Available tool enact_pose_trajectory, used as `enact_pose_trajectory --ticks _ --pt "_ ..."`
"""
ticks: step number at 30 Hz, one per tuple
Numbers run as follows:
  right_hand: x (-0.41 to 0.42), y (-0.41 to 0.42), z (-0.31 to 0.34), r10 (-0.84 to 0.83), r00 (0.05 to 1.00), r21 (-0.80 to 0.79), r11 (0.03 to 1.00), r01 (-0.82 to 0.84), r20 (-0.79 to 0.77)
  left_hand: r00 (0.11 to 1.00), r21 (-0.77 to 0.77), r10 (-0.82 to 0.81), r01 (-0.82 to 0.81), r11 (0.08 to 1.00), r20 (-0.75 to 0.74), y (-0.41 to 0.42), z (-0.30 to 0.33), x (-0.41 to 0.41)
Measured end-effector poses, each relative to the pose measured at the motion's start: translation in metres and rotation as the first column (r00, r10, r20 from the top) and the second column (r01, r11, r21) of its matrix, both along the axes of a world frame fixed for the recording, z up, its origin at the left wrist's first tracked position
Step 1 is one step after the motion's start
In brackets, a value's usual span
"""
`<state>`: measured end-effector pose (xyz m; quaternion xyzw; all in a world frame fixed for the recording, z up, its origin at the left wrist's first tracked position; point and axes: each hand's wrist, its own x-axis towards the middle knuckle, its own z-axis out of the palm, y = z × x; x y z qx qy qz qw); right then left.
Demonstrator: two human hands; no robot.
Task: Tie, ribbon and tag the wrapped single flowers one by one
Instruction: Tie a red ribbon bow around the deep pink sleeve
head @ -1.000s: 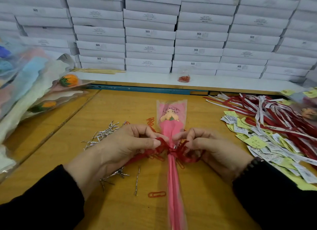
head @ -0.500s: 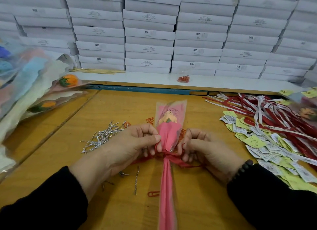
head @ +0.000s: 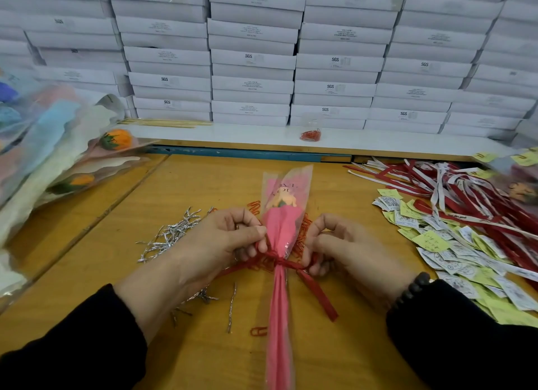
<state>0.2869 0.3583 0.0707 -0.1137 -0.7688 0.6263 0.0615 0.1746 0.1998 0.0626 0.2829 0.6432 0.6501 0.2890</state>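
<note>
The ribbon's free tail has dropped out to the lower right since a moment ago, and both hands have drawn apart a touch! Left hand and right hand each pinch the red ribbon knotted round the wrapped flower, lying mid-table between silver ties and tags.

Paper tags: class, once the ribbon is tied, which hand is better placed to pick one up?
Right hand: the paper tags lie just beside it, while the left hand sits by the silver twist ties.
</note>
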Motion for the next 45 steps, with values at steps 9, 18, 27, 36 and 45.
enact_pose_trajectory --ticks 9,18,27,36,45 --pt "-0.010 -0.023 -0.011 -0.175 0.983 0.214 0.964 0.158 0.063 0.997 0.128 -0.022 0.013 0.992 0.076 0.002 0.005 0.003" --pt "-0.013 -0.022 -0.007 -0.231 0.963 -0.090 0.965 0.245 0.140 0.984 0.202 -0.058 0.023 0.979 0.166 0.006 0.007 0.006" --pt "-0.019 -0.017 -0.010 -0.246 0.961 -0.138 0.955 0.263 0.129 0.748 -0.356 0.011 -0.328 0.875 -0.664 0.015 -0.002 0.007" --pt "-0.023 -0.015 -0.004 -0.188 0.958 -0.121 0.969 0.218 0.217 0.836 -0.338 -0.043 -0.173 0.925 -0.546 0.019 -0.008 0.007" --pt "-0.032 -0.014 -0.006 -0.273 0.962 -0.066 0.960 0.273 0.013 0.873 -0.136 0.120 -0.207 0.969 -0.473 0.016 0.005 0.008"
